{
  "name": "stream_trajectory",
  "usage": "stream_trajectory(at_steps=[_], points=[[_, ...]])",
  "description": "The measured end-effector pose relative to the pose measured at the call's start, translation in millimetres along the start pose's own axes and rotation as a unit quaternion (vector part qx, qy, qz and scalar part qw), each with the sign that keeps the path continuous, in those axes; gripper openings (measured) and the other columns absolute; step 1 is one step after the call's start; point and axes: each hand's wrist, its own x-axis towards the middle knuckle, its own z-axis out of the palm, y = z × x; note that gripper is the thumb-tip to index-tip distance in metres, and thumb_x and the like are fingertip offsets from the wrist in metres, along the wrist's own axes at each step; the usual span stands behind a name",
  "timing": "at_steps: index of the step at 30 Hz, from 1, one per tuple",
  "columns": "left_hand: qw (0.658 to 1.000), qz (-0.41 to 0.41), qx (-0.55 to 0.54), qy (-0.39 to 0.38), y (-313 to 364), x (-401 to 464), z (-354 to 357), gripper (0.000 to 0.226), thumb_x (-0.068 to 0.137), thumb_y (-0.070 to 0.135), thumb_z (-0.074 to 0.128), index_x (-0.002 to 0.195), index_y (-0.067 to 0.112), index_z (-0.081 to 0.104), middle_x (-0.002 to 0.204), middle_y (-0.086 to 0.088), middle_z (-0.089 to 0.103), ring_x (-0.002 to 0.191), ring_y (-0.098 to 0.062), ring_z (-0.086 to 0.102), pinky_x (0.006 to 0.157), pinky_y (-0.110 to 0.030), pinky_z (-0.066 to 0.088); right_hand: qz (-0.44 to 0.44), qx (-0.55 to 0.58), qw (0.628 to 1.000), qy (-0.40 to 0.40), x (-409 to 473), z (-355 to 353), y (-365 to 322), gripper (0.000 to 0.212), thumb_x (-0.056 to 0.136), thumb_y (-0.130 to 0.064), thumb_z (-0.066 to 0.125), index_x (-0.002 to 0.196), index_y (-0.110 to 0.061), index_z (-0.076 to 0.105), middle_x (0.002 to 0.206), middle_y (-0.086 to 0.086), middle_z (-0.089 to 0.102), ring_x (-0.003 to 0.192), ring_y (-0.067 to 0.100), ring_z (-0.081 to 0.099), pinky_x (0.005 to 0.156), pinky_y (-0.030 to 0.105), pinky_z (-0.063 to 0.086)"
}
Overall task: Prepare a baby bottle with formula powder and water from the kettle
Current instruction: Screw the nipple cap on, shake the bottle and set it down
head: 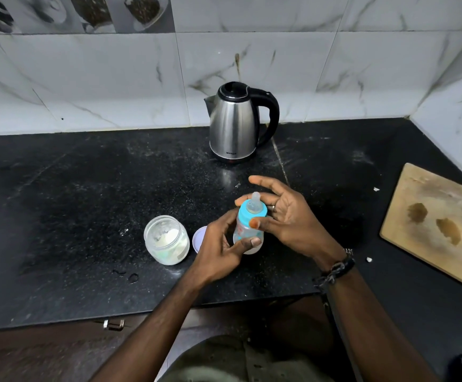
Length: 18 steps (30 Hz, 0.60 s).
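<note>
The baby bottle [248, 228] stands upright near the front edge of the dark desk [72, 194], directly in front of the kettle [235, 125], and both hands are on it. The left hand [220, 248] curls around the lower body of the bottle with the thumb across its front, apparently to keep it from turning or tipping. The right hand [282, 213] meets the blue collar [252, 212] with thumb and fingertips while the other fingers fan out loosely, a pose that suits twisting the teat [255, 199] cap on or off (which of the two cannot be told from this view).

Just left of the bottle sits the open formula jar [166, 239] with white powder inside, its pale lid [199, 238] lying between jar and bottle, within easy reach for scooping. The kettle stands closed behind the bottle, handle turned to the right. A wooden board [434, 224] lies well to the right of the bottle.
</note>
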Motion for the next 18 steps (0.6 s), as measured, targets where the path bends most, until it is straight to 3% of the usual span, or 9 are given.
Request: stream_trajectory(at_steps=[3, 7, 9, 11, 13, 15, 18], points=[[1.000, 0.016, 0.013, 0.022, 1.7, -2.2, 3.7, 0.048, 0.084, 0.006, 0.075, 0.129, 0.018, 0.062, 0.114, 0.023, 0.074, 0.110, 0.001, 0.069, 0.094, -0.015, 0.050, -0.031, -0.043, 0.993, 0.103, -1.5, 18.4, 7.1, 0.075, 0.070, -0.009, 0.081, 0.137, -0.017, 0.048, 0.112, 0.004, 0.074, 0.110, 0.020, 0.069, 0.104, 0.051, 0.050], [0.994, 0.053, 0.042, 0.081, -2.8, -5.6, 10.6, 0.055, 0.080, -0.004, 0.064, 0.133, 0.012, 0.062, 0.118, 0.005, 0.074, 0.112, -0.008, 0.070, 0.096, -0.023, 0.053, -0.069, -0.137, 0.963, 0.221, -3.8, 43.8, 12.1, 0.067, 0.068, -0.022, 0.085, 0.128, -0.023, 0.055, 0.107, -0.016, 0.074, 0.111, 0.002, 0.065, 0.105, 0.039, 0.048], [0.990, 0.070, 0.058, 0.108, -3.6, -6.0, 14.1, 0.051, 0.079, -0.010, 0.063, 0.126, 0.010, 0.065, 0.111, 0.004, 0.074, 0.105, -0.008, 0.071, 0.090, -0.025, 0.055, -0.087, -0.164, 0.944, 0.274, -3.6, 53.6, 14.0, 0.062, 0.070, -0.018, 0.087, 0.125, -0.019, 0.058, 0.103, -0.027, 0.068, 0.108, -0.007, 0.063, 0.098, 0.023, 0.050], [0.985, 0.083, 0.067, 0.132, -5.0, -6.9, 18.1, 0.037, 0.078, -0.008, 0.066, 0.108, 0.014, 0.064, 0.095, 0.012, 0.070, 0.089, 0.002, 0.065, 0.079, -0.021, 0.051, -0.105, -0.180, 0.924, 0.321, -2.8, 62.3, 16.5, 0.057, 0.071, -0.014, 0.087, 0.121, -0.014, 0.060, 0.101, -0.026, 0.065, 0.101, -0.009, 0.064, 0.089, 0.013, 0.049], [0.980, 0.086, 0.083, 0.156, -5.0, -7.9, 22.3, 0.029, 0.078, -0.003, 0.069, 0.096, 0.018, 0.058, 0.083, 0.013, 0.063, 0.077, 0.006, 0.058, 0.070, -0.020, 0.048, -0.118, -0.201, 0.905, 0.357, -2.7, 69.6, 17.5, 0.054, 0.070, -0.016, 0.087, 0.117, -0.014, 0.060, 0.100, -0.020, 0.067, 0.096, -0.001, 0.068, 0.085, 0.020, 0.053], [0.975, 0.080, 0.094, 0.184, -7.1, -8.2, 25.5, 0.025, 0.079, 0.002, 0.072, 0.090, 0.018, 0.056, 0.080, 0.012, 0.060, 0.072, 0.004, 0.053, 0.064, -0.025, 0.047, -0.124, -0.214, 0.891, 0.380, -2.0, 74.3, 18.6, 0.051, 0.070, -0.017, 0.086, 0.114, -0.015, 0.060, 0.099, -0.013, 0.071, 0.092, 0.006, 0.070, 0.082, 0.026, 0.056], [0.970, 0.078, 0.104, 0.206, -12.7, -8.6, 28.5, 0.018, 0.083, 0.005, 0.072, 0.091, 0.014, 0.058, 0.082, 0.006, 0.064, 0.072, -0.007, 0.059, 0.064, -0.034, 0.052, -0.124, -0.216, 0.883, 0.398, -1.4, 77.3, 20.0, 0.047, 0.071, -0.018, 0.087, 0.109, -0.017, 0.059, 0.093, -0.013, 0.071, 0.084, 0.003, 0.070, 0.076, 0.017, 0.054]])
